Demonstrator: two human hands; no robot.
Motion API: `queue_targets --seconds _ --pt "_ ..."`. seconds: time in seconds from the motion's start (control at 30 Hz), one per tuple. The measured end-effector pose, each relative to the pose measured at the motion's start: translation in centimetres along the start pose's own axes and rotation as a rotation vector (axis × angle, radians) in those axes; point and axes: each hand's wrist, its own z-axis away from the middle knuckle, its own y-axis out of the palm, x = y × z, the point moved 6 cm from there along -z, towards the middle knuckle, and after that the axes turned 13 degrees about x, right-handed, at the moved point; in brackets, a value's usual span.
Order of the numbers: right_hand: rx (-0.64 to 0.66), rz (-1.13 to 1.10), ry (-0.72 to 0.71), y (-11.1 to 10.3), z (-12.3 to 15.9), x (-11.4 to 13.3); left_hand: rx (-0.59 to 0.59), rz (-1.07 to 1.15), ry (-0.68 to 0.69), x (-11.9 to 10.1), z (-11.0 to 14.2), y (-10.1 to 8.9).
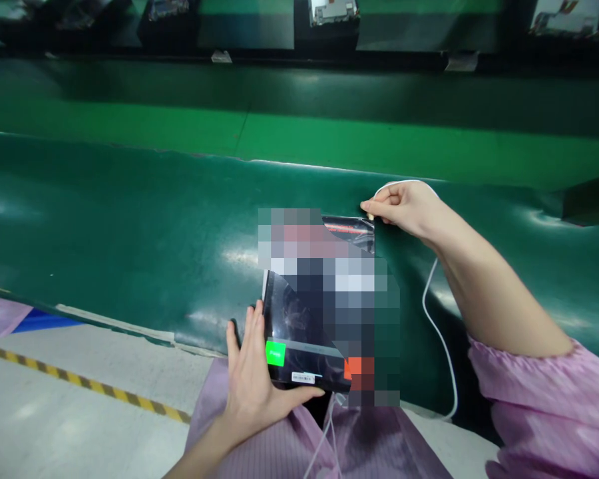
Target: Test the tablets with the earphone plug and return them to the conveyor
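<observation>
A glossy dark green conveyor belt [130, 233] runs across the view, with a pale floor and a yellow-and-black striped line [80, 381] beneath its near edge.

Nearest the camera, in front of the belt's near edge, is a lap in pink clothing [279, 446]. Just above it the left hand [252, 382] lies with fingers stretched out flat along the left edge of a dark flat device [294, 326], thumb tucked under its lower edge; this grip is loose and open-handed, steadying rather than clenching. The device rests tilted at the near edge of the belt, and its middle and right part are blurred out. A bright green sticker [275, 353] sits on its lower left corner, beside the left hand, and a small white label [303, 378] lies just to the right of that.

A thin white cable [442, 339] loops down to the right of the device.

Farther up, at the device's top right corner, the right hand [402, 207] pinches a shiny dark film [352, 229] between thumb and fingertips, the grip closed tight on its edge; the film is lifted and curled off the device.

Beyond the belt lies a lighter green strip [329, 143], then dark trays at the far edge.
</observation>
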Motion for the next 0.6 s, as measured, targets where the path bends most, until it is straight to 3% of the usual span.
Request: queue_targets --seconds 0.1,0.23,0.43,0.53,0.6 --pt "-0.028 0.065 0.01 -0.19 0.01 0.15 0.013 0.004 -0.007 -0.01 -0.01 0.04" --pt "0.045 -0.129 0.061 0.18 0.32 0.14 0.051 0.013 -0.039 0.15 -0.1 0.18" --pt "0.099 -0.266 0.02 0.34 0.71 -0.27 0.065 0.017 -0.04 0.27 -0.31 0.27" --pt "0.089 -0.204 0.021 0.09 0.62 -0.22 0.054 0.021 -0.032 0.29 -0.34 0.22" --pt "0.069 -0.036 0.019 -0.27 0.3 0.12 0.052 0.021 -0.027 0.28 -0.34 0.17"
